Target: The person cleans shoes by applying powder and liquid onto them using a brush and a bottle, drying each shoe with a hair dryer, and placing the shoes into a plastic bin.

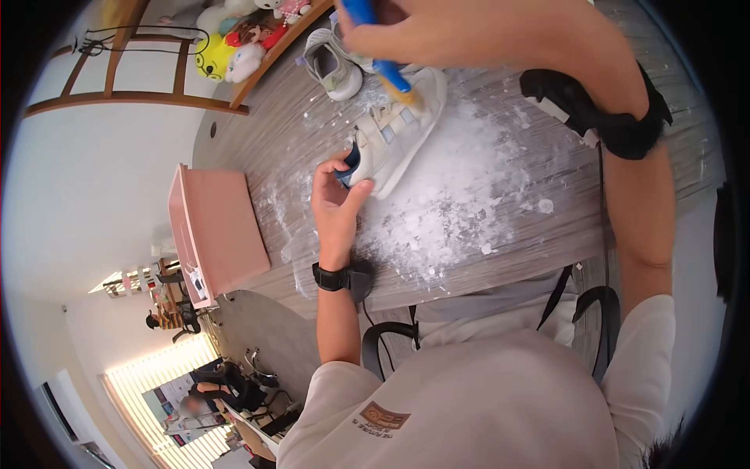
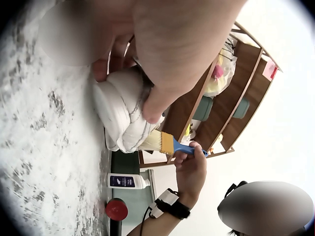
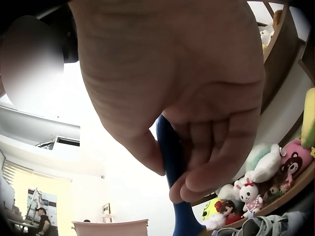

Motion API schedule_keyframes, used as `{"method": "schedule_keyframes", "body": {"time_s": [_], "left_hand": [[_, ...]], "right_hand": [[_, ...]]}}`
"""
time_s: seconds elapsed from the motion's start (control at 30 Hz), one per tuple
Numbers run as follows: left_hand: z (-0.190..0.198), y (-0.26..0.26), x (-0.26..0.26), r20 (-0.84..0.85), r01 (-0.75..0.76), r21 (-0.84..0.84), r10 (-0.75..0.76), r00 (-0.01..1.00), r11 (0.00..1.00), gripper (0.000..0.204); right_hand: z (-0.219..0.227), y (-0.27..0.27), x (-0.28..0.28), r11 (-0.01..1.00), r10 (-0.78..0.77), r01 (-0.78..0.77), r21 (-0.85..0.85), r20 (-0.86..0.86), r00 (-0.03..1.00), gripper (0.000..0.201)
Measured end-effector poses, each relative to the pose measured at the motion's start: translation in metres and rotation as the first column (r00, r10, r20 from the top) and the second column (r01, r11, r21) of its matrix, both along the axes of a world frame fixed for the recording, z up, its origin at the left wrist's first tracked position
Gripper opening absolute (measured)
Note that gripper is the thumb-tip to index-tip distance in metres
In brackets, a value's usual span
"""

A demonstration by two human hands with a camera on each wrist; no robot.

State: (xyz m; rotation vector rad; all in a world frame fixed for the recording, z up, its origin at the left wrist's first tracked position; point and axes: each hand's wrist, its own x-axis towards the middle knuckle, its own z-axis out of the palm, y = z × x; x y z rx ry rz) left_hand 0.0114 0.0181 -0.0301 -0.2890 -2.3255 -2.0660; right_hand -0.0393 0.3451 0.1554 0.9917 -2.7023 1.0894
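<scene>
A white sneaker (image 1: 391, 137) with a dark blue lining stands tilted over the powder-strewn table. My left hand (image 1: 337, 205) grips it at the heel, thumb on the outer side and fingers at the collar opening. In my right hand (image 1: 469, 31) is a blue-handled paintbrush (image 1: 388, 74), pinched between thumb and fingers. Its pale bristles (image 2: 151, 141) touch the sneaker toward the toe. The right wrist view shows the brush handle (image 3: 171, 152) between my curled fingers and thumb; the sneaker there is mostly out of sight.
White powder (image 1: 445, 211) covers much of the table. Another sneaker (image 1: 332, 66) stands at the back, beside a shelf of plush toys (image 1: 223, 55). A pink bin (image 1: 215, 230) is on the left. The left wrist view shows a white bottle (image 2: 128, 181) and a red round lid (image 2: 116, 209).
</scene>
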Motion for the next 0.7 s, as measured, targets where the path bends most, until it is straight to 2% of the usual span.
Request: {"method": "schedule_keyframes", "body": {"time_s": [0.03, 0.13, 0.17, 0.23, 0.27, 0.33, 0.4, 0.47, 0.6, 0.67, 0.7], "left_hand": [[0.0, 0.0, 0.001, 0.02, -0.003, 0.019, 0.003, 1.0, 1.0, 0.039], [0.002, 0.0, 0.004, 0.092, -0.016, 0.055, 0.011, 0.996, 0.998, 0.036], [0.004, 0.0, 0.004, 0.114, -0.023, 0.062, 0.016, 0.993, 0.998, 0.035], [0.008, 0.003, 0.005, 0.13, -0.028, 0.059, 0.02, 0.991, 0.998, 0.034], [0.009, 0.003, 0.006, 0.142, -0.029, 0.054, 0.021, 0.99, 0.998, 0.033], [0.009, 0.002, 0.005, 0.141, -0.03, 0.044, 0.024, 0.99, 0.999, 0.032], [0.006, 0.002, 0.003, 0.105, -0.008, 0.024, 0.005, 0.994, 1.0, 0.031], [0.006, 0.002, 0.002, 0.024, 0.024, -0.007, -0.024, 0.999, 1.0, 0.031], [0.011, 0.005, 0.001, -0.059, 0.009, -0.098, -0.015, 0.998, 0.995, 0.034], [0.013, 0.006, 0.001, -0.063, -0.021, -0.126, 0.013, 0.998, 0.992, 0.039], [0.014, 0.005, 0.0, -0.057, -0.021, -0.151, 0.013, 0.998, 0.988, 0.041]], "right_hand": [[0.002, -0.007, 0.002, 1.0, -0.01, 0.009, 0.016, 0.007, 1.0, 0.036], [0.003, -0.01, 0.013, 0.997, 0.001, -0.001, -0.083, 0.003, 1.0, 0.035], [0.006, -0.023, 0.031, 0.989, -0.14, 0.137, -0.047, -0.06, 0.988, 0.036], [0.013, -0.035, 0.03, 0.965, -0.25, 0.253, 0.074, -0.054, 0.967, 0.036], [0.016, -0.034, 0.014, 0.96, -0.232, 0.225, 0.165, 0.023, 0.972, 0.037], [0.016, -0.029, 0.006, 0.955, -0.222, 0.212, 0.206, 0.029, 0.975, 0.038], [0.001, -0.015, 0.012, 0.963, -0.239, 0.253, 0.092, -0.135, 0.962, 0.037], [-0.016, -0.004, 0.019, 0.957, -0.284, 0.287, -0.04, -0.322, 0.903, 0.036], [-0.004, -0.013, 0.018, 0.912, -0.368, 0.403, 0.08, -0.278, 0.887, 0.035], [0.004, -0.018, 0.016, 0.906, -0.367, 0.396, 0.148, -0.189, 0.911, 0.035], [0.014, -0.014, 0.011, 0.919, -0.34, 0.351, 0.18, -0.092, 0.936, 0.035]]}}
